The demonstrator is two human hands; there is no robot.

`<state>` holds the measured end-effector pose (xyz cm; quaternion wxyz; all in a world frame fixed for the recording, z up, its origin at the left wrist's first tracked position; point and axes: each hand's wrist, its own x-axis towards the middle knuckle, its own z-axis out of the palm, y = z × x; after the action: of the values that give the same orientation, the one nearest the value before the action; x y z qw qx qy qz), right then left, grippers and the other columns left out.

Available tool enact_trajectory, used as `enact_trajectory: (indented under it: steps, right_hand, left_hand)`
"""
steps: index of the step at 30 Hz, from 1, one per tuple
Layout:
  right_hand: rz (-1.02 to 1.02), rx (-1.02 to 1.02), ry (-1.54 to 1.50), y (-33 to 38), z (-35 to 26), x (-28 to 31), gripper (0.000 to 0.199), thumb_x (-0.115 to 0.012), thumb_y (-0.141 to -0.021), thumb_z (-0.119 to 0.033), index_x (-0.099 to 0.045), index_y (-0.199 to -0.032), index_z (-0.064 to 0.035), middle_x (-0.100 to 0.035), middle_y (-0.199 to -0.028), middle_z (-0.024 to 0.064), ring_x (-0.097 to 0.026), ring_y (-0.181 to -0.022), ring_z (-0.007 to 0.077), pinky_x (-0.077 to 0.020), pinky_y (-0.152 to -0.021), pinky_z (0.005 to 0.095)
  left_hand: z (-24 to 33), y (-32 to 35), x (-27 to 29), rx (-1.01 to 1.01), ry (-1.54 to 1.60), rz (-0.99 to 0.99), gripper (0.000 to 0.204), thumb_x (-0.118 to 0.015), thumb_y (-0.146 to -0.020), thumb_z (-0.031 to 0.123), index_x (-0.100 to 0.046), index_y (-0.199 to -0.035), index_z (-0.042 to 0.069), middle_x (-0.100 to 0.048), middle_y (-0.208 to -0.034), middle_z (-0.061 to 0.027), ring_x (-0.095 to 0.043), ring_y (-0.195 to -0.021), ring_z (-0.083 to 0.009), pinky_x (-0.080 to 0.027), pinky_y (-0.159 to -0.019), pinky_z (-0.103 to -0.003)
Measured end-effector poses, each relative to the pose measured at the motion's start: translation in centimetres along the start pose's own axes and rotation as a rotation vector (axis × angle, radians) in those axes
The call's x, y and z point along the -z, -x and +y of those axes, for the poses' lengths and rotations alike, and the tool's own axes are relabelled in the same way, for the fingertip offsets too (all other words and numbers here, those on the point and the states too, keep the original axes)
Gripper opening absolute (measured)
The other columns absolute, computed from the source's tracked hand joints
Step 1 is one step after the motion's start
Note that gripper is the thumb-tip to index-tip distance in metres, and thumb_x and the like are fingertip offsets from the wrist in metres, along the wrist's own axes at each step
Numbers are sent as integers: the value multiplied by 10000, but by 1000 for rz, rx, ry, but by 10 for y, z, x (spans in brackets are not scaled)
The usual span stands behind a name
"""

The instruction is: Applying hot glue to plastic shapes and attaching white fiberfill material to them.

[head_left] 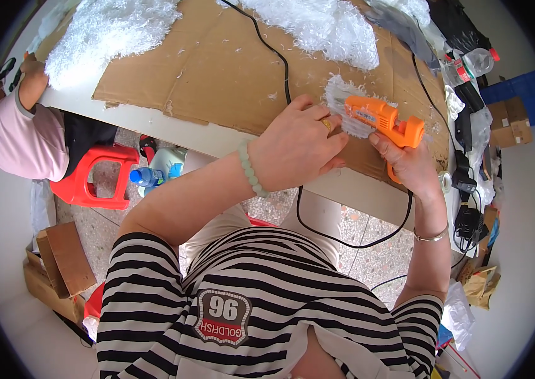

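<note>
My right hand (411,163) is wrapped round the handle of an orange glue gun (368,112), with the thumb along its rear. The gun's front end points left, over a small white fringed piece (337,91) lying on brown cardboard (217,88). Close by on the left, my left hand (305,142) is curled at the near edge of that piece, its fingers bent inward. What its fingertips pinch, if anything, is hidden. A black cord (349,246) loops below the table's edge between my two hands.
White fluffy fringe lies heaped at the far left (112,38) and far middle (324,28). Plastic bottles (477,62) and black adapters (469,221) crowd the right edge. At the left, another person's arm (32,85) reaches onto the table, beside a red stool (100,199).
</note>
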<state>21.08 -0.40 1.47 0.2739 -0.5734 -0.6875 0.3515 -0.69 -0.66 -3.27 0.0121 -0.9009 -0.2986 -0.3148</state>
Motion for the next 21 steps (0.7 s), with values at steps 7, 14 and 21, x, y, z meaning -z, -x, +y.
enact_trajectory:
  steps: [7, 14, 21]
  right_hand:
    - [-27, -79, 24, 10, -4, 6, 239, -695, -810, -187, -620, -943, -4, -577, -753, -24, -486, -672, 58, -416, -600, 228]
    - [-33, -80, 3, 13, 6, 9, 245, -692, -820, -238, -597, -920, -36, -550, -713, -33, -480, -634, 58, -402, -576, 226]
    - [11, 49, -446, 6, 9, 15, 270, -625, -861, -330, -563, -848, -67, -535, -670, 4, -526, -631, 99, -435, -597, 238]
  left_hand:
    - [1, -1, 1, -5, -19, 12, 294, -691, -707, 302, -630, -837, 45, -614, -862, -70, -548, -881, -205, -399, -847, -375]
    - [-2, 2, 5, 23, 51, -2, 295, -699, -708, 216, -603, -934, 51, -624, -947, -84, -583, -908, -244, -430, -847, -401]
    - [-24, -8, 37, 193, 140, 217, 68, -611, -755, 94, -624, -805, 50, -618, -746, -85, -588, -746, -269, -462, -769, -387]
